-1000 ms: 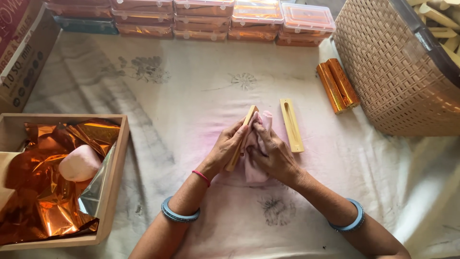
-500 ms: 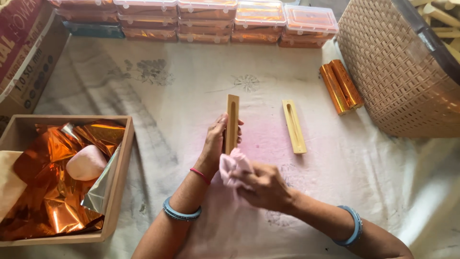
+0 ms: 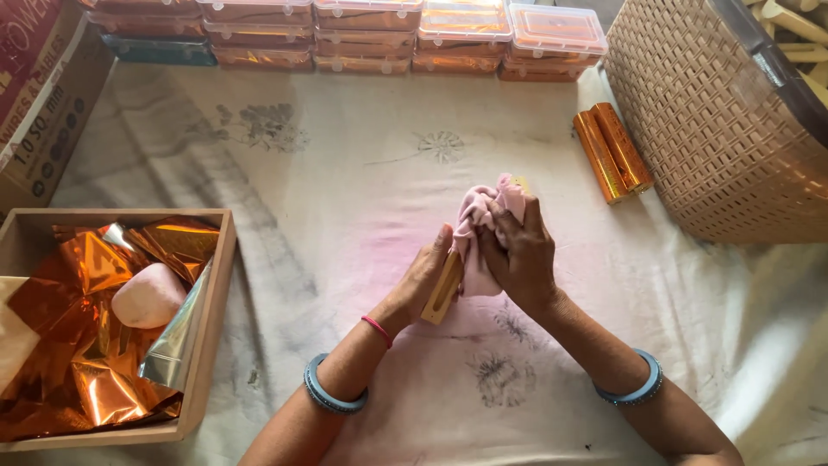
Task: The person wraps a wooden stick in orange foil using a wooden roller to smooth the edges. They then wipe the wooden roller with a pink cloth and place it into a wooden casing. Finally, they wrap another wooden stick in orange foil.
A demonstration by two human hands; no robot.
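My left hand (image 3: 421,280) grips a short slotted wooden piece (image 3: 443,290), held tilted just above the white cloth-covered surface (image 3: 345,181). My right hand (image 3: 520,250) is closed on a bunched pink cloth (image 3: 479,231) and presses it against the wood beside my left fingers. A yellow tip of a second wooden piece (image 3: 521,182) shows just above the pink cloth. The rest of that piece is hidden under the cloth and my right hand. Both wrists wear blue bangles.
A wooden tray (image 3: 214,328) at the left holds crumpled orange foil (image 3: 82,345) and a pale pink lump (image 3: 147,295). Stacked plastic boxes (image 3: 371,34) line the far edge. Two orange foil rolls (image 3: 612,152) lie beside a wicker basket (image 3: 724,129). A cardboard box (image 3: 34,95) stands far left.
My left hand has lowered and tilted the wooden piece it held upright. My right hand carried the pink cloth up and right, over the second wooden piece that lay uncovered.
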